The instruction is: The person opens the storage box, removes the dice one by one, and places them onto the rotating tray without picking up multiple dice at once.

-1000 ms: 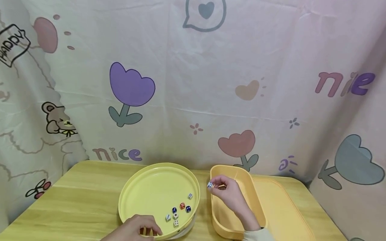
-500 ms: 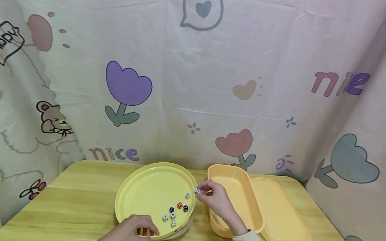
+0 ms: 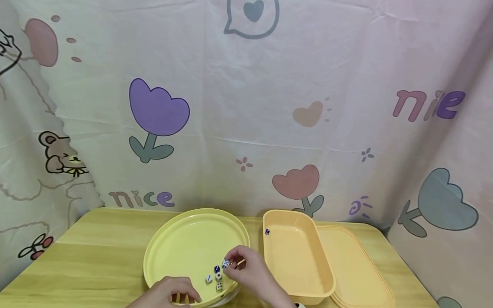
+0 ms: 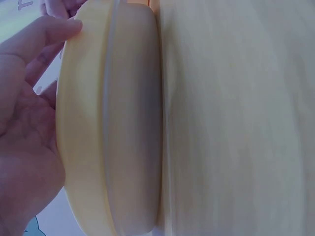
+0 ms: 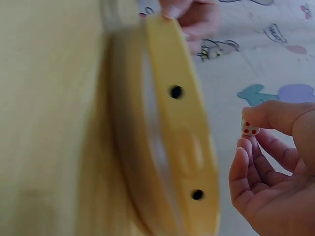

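My right hand (image 3: 252, 271) pinches a white die (image 3: 225, 264) between thumb and fingertips, above the right side of a yellow round tray (image 3: 185, 239). In the right wrist view red dots show on this die (image 5: 250, 129), held clear of the tray's rim. Below it in the tray lie a dark blue die (image 3: 217, 269) and several white dice (image 3: 209, 279). The right hand covers the tray's right part. At the near rim my left hand (image 3: 169, 291) grips the tray, its thumb against the outer edge in the left wrist view.
Right of the tray stands an orange-yellow rectangular box (image 3: 296, 252), with one dark blue die (image 3: 267, 232) inside near its left wall. A flat lid (image 3: 354, 261) lies beside the box. A patterned curtain (image 3: 231, 107) hangs behind the wooden table (image 3: 104, 248).
My right hand has moved left from above the box to above the tray, carrying the white die. The dark blue die in the box has come into view. My left hand has stayed at the rim.
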A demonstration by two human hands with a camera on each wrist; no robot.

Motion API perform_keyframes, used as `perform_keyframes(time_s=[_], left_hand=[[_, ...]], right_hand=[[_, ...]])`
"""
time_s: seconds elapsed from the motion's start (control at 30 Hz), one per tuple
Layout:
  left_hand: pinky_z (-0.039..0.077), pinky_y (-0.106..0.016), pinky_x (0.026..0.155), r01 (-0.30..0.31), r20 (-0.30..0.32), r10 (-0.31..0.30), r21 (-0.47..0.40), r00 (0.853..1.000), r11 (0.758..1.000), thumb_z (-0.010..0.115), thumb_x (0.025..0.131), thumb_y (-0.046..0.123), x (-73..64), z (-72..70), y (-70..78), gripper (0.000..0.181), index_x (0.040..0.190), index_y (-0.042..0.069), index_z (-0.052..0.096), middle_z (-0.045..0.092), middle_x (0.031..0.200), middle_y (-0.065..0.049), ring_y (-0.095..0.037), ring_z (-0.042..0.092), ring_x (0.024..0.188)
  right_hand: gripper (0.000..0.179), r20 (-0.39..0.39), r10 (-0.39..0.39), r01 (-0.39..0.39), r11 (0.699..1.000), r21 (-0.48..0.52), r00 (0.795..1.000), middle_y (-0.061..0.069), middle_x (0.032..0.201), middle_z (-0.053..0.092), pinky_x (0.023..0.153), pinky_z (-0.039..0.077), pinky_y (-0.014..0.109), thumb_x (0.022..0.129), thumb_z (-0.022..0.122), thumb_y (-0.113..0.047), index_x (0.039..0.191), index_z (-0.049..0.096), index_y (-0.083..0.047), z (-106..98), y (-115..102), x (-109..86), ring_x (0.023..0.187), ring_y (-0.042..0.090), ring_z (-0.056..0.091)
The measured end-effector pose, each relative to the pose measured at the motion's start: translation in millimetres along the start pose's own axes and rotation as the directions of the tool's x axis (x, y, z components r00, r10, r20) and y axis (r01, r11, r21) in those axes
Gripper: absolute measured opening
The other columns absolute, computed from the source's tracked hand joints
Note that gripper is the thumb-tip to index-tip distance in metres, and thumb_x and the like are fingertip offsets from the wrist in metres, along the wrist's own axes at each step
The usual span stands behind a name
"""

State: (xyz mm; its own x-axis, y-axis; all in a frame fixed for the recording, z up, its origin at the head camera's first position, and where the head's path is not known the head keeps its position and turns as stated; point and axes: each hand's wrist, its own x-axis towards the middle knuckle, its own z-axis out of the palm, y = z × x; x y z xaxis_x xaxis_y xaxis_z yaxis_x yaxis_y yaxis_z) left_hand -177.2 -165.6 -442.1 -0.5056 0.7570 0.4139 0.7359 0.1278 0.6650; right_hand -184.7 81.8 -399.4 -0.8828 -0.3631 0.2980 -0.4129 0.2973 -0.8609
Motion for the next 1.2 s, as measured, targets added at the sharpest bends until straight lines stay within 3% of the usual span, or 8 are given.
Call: perform_keyframes(time_s=[0.43, 0.77, 1.2], left_hand=[[0.041, -0.014, 0.053, 0.022, -0.002, -0.022, -0.022, 1.000, 1.000, 0.060, 0.084, 0.005, 1.1, -0.3, 3.1, 0.017, 0.098, 0.013, 0.066, 0.058, 0.080, 0.006, 0.004, 0.051, 0.072], [0.043, -0.016, 0.057, -0.032, -0.011, 0.032, -0.030, 0.999, 0.999, 0.061, 0.083, 0.003, 0.6, 0.7, 1.4, 0.020, 0.100, 0.014, 0.065, 0.058, 0.082, 0.008, 0.003, 0.051, 0.073], [0.043, -0.017, 0.057, 0.032, 0.003, -0.032, -0.071, 0.999, 0.997, 0.059, 0.085, 0.005, -0.6, -0.4, 3.9, 0.018, 0.099, 0.014, 0.066, 0.058, 0.082, 0.008, 0.001, 0.052, 0.074]], right_hand=[[0.016, 0.017, 0.047, -0.048, 0.998, 0.044, 0.999, -0.004, 0.072, 0.054, 0.059, 0.045, 0.021, 0.073, 0.071, -0.006, 0.084, 0.060, -0.007, 5.3, 6.7, -1.6, 0.066, 0.004, 0.050], [0.015, 0.007, 0.046, -0.046, 0.998, 0.047, 0.999, -0.005, 0.073, 0.055, 0.060, 0.046, 0.022, 0.074, 0.071, -0.007, 0.084, 0.060, -0.009, 4.9, 8.5, -2.2, 0.068, 0.006, 0.052], [0.018, -0.053, -0.026, 0.026, 1.000, -0.015, 0.998, 0.002, 0.086, 0.059, 0.065, 0.047, 0.025, 0.082, 0.065, -0.012, 0.097, 0.063, -0.002, 4.3, 13.1, -1.1, 0.078, 0.008, 0.054]])
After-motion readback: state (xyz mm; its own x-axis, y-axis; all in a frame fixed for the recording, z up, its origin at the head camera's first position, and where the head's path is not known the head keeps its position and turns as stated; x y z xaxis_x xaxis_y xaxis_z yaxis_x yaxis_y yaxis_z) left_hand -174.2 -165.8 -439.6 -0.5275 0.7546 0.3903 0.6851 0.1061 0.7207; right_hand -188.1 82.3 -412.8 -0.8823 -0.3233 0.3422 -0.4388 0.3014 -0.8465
